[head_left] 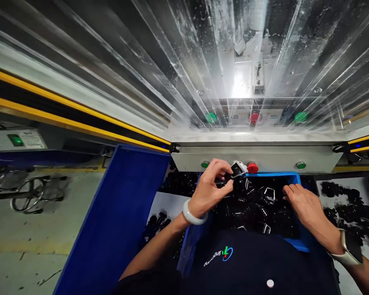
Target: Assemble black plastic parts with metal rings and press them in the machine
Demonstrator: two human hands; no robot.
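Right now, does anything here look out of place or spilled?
Yes, somewhat. Loose black parts lie scattered on the white surface right of the blue bin, outside it. The left hand holds one small part; the right hand rests in the bin. No damage shows.

place: was a factory floor, press or assembly station
machine: clear guard panel stood over a metal control strip carrying green buttons and a red button
marking: yellow-and-black safety rails ran along the machine frame
stock: blue plastic bin was full of small black moulded parts; more lay loose on the bench
floor: bare concrete with a yellow painted line
neighbour station: grey control box showed a lit green switch
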